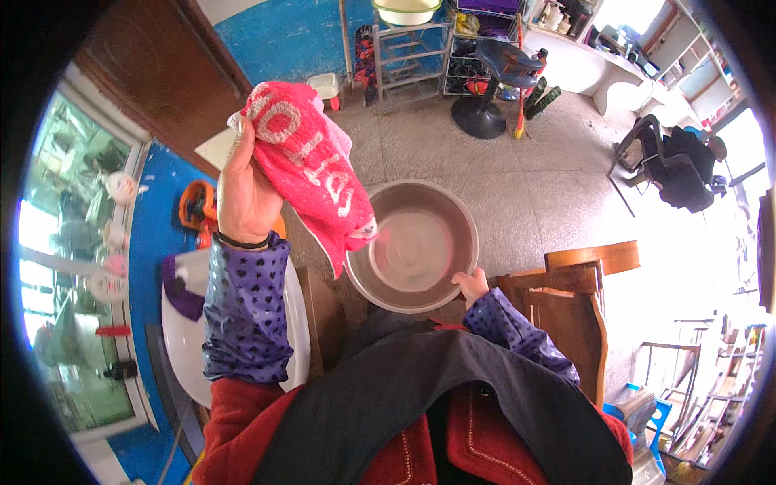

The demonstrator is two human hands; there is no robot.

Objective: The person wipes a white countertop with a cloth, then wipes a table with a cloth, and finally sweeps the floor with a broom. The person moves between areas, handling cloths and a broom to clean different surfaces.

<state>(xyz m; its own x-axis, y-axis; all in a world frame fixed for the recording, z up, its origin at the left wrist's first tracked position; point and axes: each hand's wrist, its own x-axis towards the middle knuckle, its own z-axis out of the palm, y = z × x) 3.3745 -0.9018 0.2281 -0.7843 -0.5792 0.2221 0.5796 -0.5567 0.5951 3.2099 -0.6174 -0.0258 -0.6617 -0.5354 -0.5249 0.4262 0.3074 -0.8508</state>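
Observation:
My left hand is raised at the left, its thumb and fingers closed on the upper corner of a pink towel with pale lettering. The towel hangs down to the right, its lower end overlapping the left rim of a round grey metal basin. Around the basin's near right rim my right hand is closed, with the thumb lying over the edge. The inside of the basin looks pale and shiny; I cannot tell whether it holds water. Purple patterned sleeves cover both forearms.
A white sink is close at my left, with a purple cloth on its rim. To the right stands a wooden chair. A black stool, a metal rack and a dark office chair are farther off.

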